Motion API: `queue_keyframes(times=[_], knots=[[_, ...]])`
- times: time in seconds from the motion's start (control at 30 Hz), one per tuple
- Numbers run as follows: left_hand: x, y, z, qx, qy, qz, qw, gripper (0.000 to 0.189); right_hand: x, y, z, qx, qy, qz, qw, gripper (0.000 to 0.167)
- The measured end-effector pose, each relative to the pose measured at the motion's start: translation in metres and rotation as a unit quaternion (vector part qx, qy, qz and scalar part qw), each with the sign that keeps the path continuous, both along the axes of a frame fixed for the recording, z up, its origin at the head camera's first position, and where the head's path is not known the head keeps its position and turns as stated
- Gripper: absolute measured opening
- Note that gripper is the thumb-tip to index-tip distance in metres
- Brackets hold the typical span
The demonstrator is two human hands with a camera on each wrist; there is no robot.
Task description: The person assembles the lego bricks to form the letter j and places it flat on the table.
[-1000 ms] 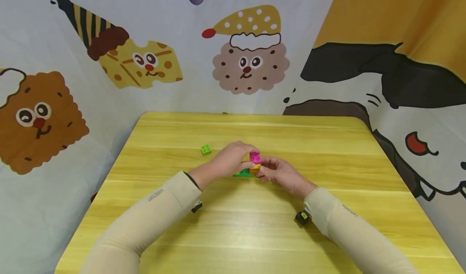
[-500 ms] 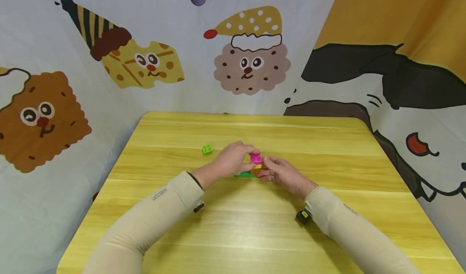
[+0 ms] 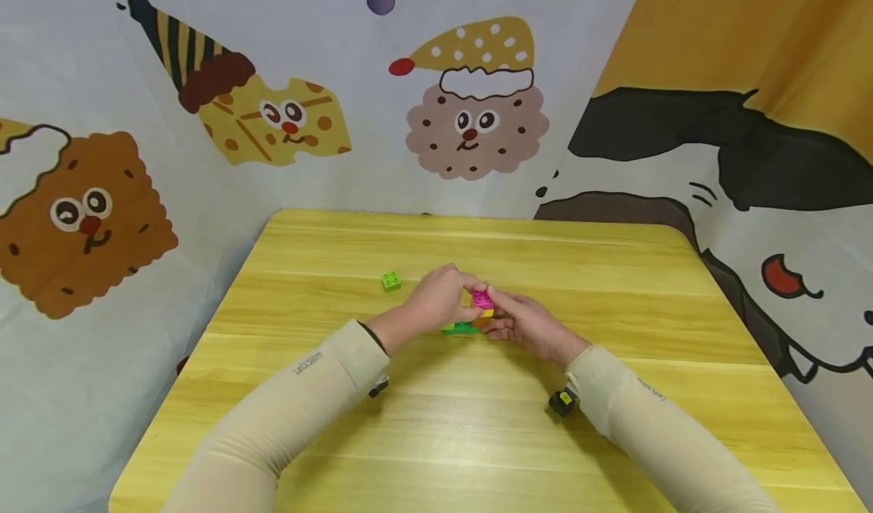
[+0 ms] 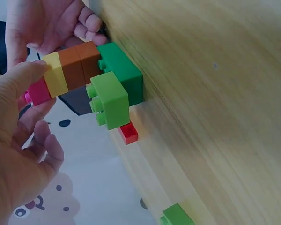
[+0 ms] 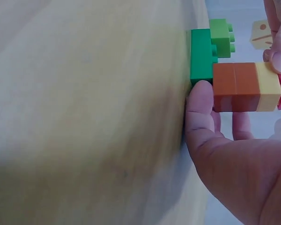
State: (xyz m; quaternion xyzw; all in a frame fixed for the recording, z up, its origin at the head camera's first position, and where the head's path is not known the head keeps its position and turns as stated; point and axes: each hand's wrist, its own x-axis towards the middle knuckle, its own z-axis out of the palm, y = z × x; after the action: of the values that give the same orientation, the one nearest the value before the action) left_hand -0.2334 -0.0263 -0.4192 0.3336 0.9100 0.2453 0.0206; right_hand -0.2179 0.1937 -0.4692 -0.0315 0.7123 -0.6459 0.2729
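A stack of toy bricks stands near the table's middle: a dark green base brick (image 5: 200,55), brown bricks (image 4: 79,64), a yellow brick (image 4: 55,75) and a pink brick (image 3: 483,299) on top. A light green brick (image 4: 109,100) sits on the base beside the column. My left hand (image 3: 439,297) pinches the pink brick between thumb and fingers. From the other side, my right hand (image 3: 528,323) holds the stack, its thumb up at the pink brick and its other fingers bent low by the base. In the head view my left hand hides part of the column.
A loose light green brick (image 3: 391,281) lies on the wooden table (image 3: 436,422), to the far left of the stack. A small red brick (image 4: 129,133) shows behind the base in the left wrist view. A printed curtain (image 3: 382,157) hangs behind the table.
My right thumb has risen from the side of the stack to the pink brick. My left hand keeps its grip on that brick. The whole head view has shifted slightly.
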Motion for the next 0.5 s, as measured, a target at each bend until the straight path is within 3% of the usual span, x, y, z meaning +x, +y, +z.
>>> queue_keyframes(times=[0.5], knots=[[-0.0020, 0.0000, -0.0037, 0.022, -0.004, -0.009, 0.9997, 0.039, 0.0017, -0.0101, 0.0080, -0.002, -0.024, -0.014, 0.9996, 0.064]])
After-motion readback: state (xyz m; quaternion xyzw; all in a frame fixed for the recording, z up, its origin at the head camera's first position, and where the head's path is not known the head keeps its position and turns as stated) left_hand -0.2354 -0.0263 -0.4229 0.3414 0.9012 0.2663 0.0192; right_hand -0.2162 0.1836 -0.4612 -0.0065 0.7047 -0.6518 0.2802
